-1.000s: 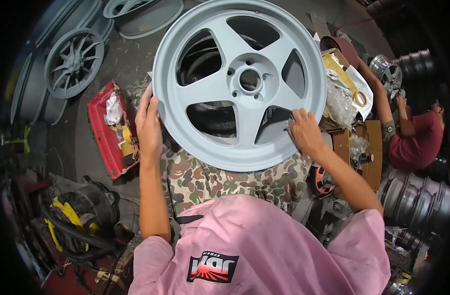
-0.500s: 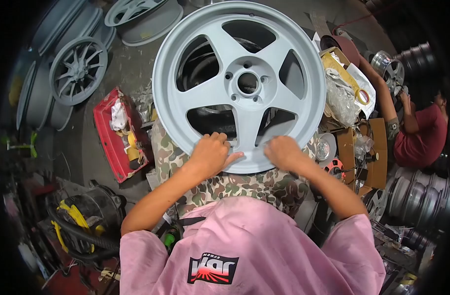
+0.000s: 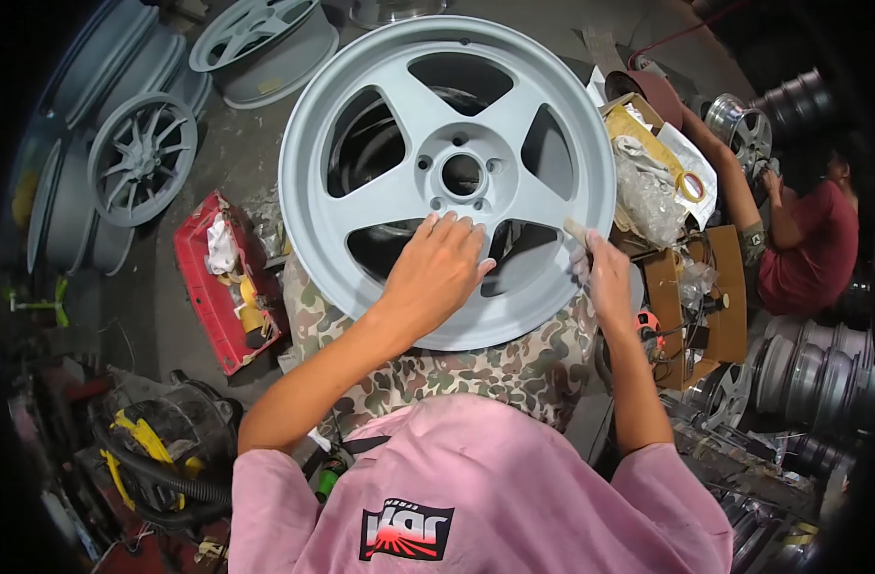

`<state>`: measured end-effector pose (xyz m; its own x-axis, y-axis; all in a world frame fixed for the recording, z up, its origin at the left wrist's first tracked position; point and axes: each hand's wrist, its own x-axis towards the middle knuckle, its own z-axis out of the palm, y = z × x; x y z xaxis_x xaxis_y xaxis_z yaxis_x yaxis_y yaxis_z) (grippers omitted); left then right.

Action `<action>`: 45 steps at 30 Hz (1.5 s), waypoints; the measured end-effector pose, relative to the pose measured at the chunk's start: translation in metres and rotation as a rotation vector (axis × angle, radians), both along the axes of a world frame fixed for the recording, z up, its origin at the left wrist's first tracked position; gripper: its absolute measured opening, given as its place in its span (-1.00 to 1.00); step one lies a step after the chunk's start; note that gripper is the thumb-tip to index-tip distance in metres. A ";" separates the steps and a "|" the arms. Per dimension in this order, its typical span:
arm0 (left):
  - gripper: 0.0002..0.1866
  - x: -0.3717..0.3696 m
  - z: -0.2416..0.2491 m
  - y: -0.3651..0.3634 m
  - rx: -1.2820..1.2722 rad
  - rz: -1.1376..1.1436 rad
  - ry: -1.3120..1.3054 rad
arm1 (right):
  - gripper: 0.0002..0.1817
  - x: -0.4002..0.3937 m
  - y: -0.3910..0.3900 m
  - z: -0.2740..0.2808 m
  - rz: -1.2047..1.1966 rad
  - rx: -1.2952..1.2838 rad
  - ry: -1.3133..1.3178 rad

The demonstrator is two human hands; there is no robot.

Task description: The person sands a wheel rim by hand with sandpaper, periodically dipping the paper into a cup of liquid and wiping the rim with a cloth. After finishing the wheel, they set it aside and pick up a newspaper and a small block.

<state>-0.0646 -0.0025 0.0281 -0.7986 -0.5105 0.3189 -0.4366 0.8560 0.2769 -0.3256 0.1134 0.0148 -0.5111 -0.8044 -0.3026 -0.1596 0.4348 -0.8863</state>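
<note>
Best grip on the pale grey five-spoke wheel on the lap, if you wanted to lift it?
Probably the outer rim of the pale grey five-spoke wheel, both hands from opposite left and right sides. It lies face up on the camouflage-clad lap, its rim lip exposed all round. The left hand lies flat on a spoke; the right hand is at the right rim.

Concrete floor (image 3: 236, 153) with grey rims (image 3: 143, 158), red tray (image 3: 196, 277), cardboard boxes (image 3: 715, 287).

Stained concrete floor (image 3: 236, 143), red tray (image 3: 222, 287) on it, grey rims (image 3: 141, 158) stacked left of tray, vacuum (image 3: 165, 435) below tray, dim edges.
</note>
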 end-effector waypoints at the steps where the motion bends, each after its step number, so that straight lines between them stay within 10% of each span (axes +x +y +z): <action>1: -0.47 -0.008 -0.003 0.002 0.009 0.014 -0.131 | -0.50 -0.002 0.008 -0.007 -0.045 -0.074 0.022; 7: -0.41 -0.044 -0.037 0.009 -0.041 0.118 -0.152 | -0.49 -0.011 -0.002 -0.007 0.011 -0.190 0.263; 10: -0.48 -0.055 -0.044 0.002 -0.058 0.194 -0.171 | -0.53 -0.020 -0.043 -0.018 0.229 -0.429 0.865; 15: -0.58 -0.035 -0.025 -0.008 -0.017 0.214 -0.142 | -0.54 -0.011 -0.061 -0.002 0.275 0.089 0.952; 22: -0.32 0.040 0.002 -0.041 -0.151 0.426 0.056 | -0.52 -0.031 -0.063 -0.021 0.245 -0.270 0.895; 24: -0.33 0.051 -0.001 -0.047 0.026 0.517 -0.065 | -0.50 -0.044 -0.064 0.015 0.019 0.010 -0.006; 26: -0.34 0.050 -0.003 -0.048 -0.035 0.501 -0.055 | -0.54 -0.070 -0.059 0.002 0.050 -0.007 0.196; 29: -0.37 0.034 0.001 -0.050 -0.139 0.493 -0.058 | -0.71 -0.074 -0.055 0.003 0.685 -0.176 1.296; 33: -0.46 0.015 0.000 -0.058 -0.081 0.480 -0.029 | -0.69 -0.088 -0.089 0.019 0.944 -0.033 1.552; 45: -0.62 0.036 0.011 -0.061 0.080 0.383 0.147 | -0.69 -0.015 -0.064 0.063 0.711 -0.024 0.749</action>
<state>-0.0286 -0.0639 0.0394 -0.4953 -0.7895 0.3624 -0.6700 0.6128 0.4190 -0.3404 0.0490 0.0774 0.0342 -0.9960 -0.0827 -0.8873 0.0078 -0.4610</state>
